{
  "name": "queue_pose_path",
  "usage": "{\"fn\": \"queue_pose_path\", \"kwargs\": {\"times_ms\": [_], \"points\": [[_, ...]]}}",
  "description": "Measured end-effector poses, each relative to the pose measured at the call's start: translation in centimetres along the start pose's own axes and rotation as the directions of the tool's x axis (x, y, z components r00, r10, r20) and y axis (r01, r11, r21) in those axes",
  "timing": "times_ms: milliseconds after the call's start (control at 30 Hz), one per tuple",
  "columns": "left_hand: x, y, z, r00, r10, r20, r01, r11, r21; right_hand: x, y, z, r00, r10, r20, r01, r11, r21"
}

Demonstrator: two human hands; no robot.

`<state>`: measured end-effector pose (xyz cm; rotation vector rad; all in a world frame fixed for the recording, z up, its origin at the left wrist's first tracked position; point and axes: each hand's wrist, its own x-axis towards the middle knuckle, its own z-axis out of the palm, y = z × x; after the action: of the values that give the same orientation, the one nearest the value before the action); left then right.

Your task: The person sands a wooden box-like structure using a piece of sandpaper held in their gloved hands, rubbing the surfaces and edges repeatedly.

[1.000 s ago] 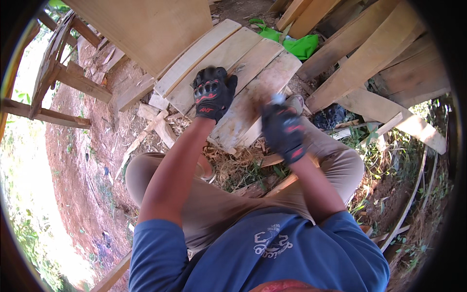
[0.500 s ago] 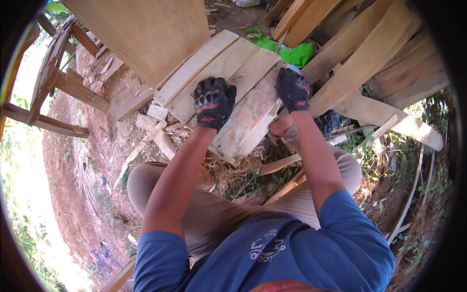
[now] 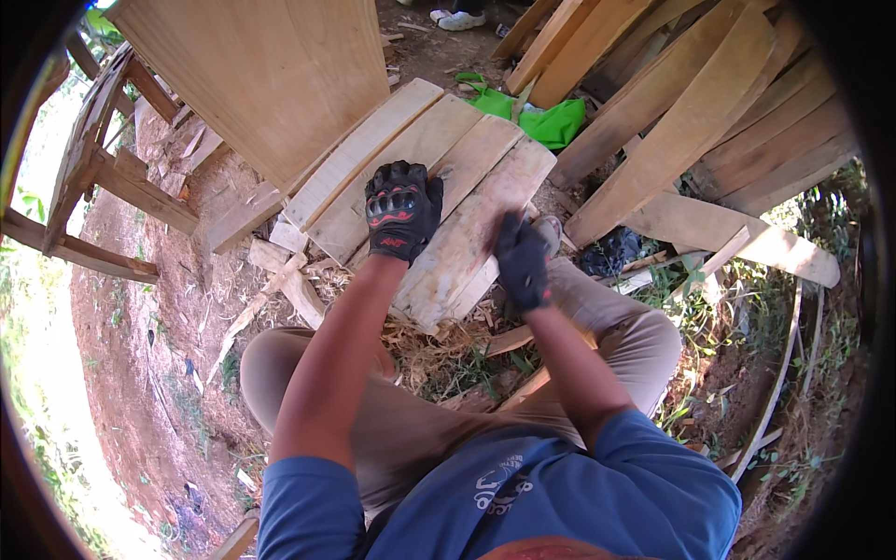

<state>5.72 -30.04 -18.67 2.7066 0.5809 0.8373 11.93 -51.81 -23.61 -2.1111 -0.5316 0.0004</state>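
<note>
A panel of several pale planks (image 3: 457,229) lies side by side in front of me, tilted across my view. My left hand (image 3: 401,210), in a black glove with red marks, rests on top of the planks near their middle. Its fingers point away from me and lie against the wood. Over the near right edge of the panel is my right hand (image 3: 521,261), in a matching glove. Motion blurs its fingers, so whether it holds anything cannot be made out.
A large smooth board (image 3: 271,84) stands beyond the panel at the left. Long planks (image 3: 691,121) lean at the right, near a bright green bag (image 3: 551,123). A slatted wooden frame (image 3: 89,159) is at far left. Wood shavings (image 3: 411,364) and offcuts litter the ground.
My right hand has left the panel's far right corner and come back toward me along its right edge. My left hand stays on the planks.
</note>
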Motion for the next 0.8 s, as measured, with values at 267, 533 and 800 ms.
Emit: {"fn": "queue_pose_path", "kwargs": {"times_ms": [267,533,800], "points": [[-0.1,0.3,-0.1,1.0,-0.017,0.024,0.018,0.999,-0.05,11.7,2.4,-5.6,0.988,0.154,0.003,-0.153,0.986,-0.057],[0.1,-0.1,0.2,1.0,0.006,-0.021,-0.006,1.0,0.009,-8.8,-8.3,-1.5,0.923,-0.014,0.384,-0.019,0.996,0.081],[-0.1,0.5,0.5,0.998,0.02,-0.057,-0.022,0.999,-0.025,6.7,2.0,-3.1,0.99,0.138,0.028,-0.139,0.99,0.035]]}}
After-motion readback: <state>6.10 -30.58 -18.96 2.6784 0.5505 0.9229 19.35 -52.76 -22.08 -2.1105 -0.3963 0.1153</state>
